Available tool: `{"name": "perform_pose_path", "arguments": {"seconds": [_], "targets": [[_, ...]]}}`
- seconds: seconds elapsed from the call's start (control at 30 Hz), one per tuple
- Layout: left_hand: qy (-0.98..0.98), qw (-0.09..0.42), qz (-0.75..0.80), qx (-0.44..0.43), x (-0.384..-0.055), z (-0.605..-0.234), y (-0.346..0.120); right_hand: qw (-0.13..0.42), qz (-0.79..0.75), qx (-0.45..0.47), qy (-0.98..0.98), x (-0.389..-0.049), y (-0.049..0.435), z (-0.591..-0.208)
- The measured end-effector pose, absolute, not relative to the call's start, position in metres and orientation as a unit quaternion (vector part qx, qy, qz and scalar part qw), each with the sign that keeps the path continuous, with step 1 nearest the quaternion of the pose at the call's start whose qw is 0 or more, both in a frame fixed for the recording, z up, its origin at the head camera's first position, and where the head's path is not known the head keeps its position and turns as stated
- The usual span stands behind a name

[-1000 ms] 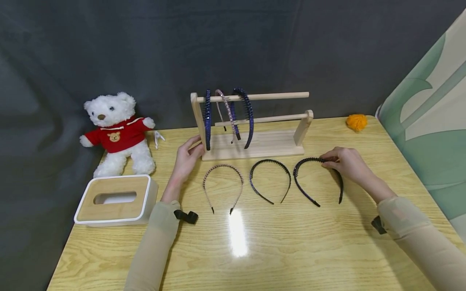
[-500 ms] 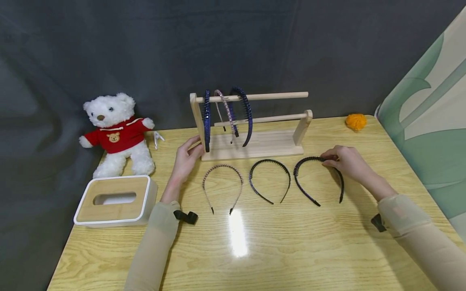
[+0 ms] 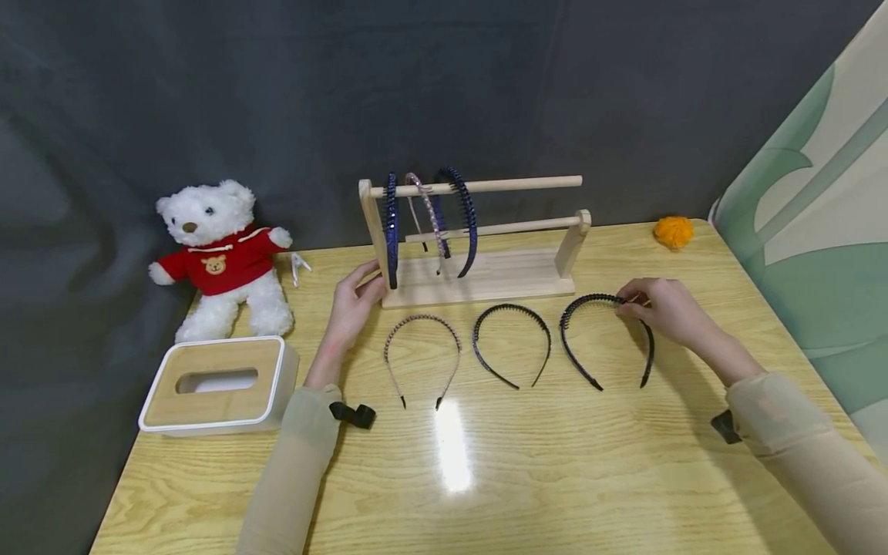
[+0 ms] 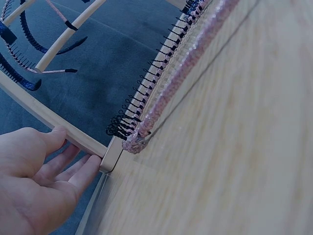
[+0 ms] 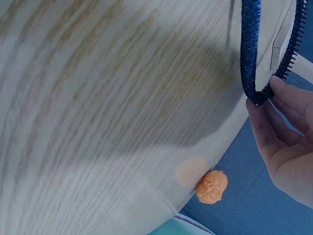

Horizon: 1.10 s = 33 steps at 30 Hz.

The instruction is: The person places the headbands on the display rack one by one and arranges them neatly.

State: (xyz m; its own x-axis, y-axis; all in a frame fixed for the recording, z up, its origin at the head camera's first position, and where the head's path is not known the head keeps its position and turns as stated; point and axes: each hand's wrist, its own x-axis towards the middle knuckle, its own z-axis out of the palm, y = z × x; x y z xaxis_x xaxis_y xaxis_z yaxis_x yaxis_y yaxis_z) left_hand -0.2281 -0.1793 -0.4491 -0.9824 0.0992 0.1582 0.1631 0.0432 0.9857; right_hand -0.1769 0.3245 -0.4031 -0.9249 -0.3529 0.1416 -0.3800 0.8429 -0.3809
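Behind everything hangs a dark cloth curtain (image 3: 444, 85). Before it is the bench (image 3: 527, 478), with yellowish wood grain and a glossy surface. On the bench stands a rack (image 3: 499, 279) of pale wood: a flat base, two posts and two round rods. From the upper rod hang three headbands: a dark blue one (image 3: 391, 231), a pink one (image 3: 433, 212) and a second blue one (image 3: 473, 223). At the left sits a plush bear (image 3: 243, 270), white and fluffy, in a red knitted top. Close to its feet is a white box (image 3: 222, 356) with a wooden lid and an oval slot; its inside looks pale, and I cannot tell what it contains. The left grip (image 3: 352, 304) holds the left post near the base. The right grip (image 3: 662, 308) pinches a dark toothed headband (image 3: 590, 297) on its upper right side, in front of the rack's right end. Beside it lie a thin dark headband (image 3: 511, 307) and a glittery pink headband (image 3: 423, 317) with black teeth. Farther back rests an orange, crumpled-looking ball (image 3: 673, 232).
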Motion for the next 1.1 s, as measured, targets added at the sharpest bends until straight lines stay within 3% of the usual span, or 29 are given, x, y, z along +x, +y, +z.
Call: {"name": "perform_pose_path", "arguments": {"seconds": [0.47, 1.1], "targets": [[-0.724, 0.02, -0.684, -0.091, -0.228, -0.448, -0.18, 0.029, 0.225, 0.176, -0.958, -0.172, 0.326, -0.388], [-0.722, 0.021, -0.686, -0.087, -0.229, -0.45, -0.179, 0.078, 0.272, 0.151, -0.947, -0.151, 0.319, -0.366]]}}
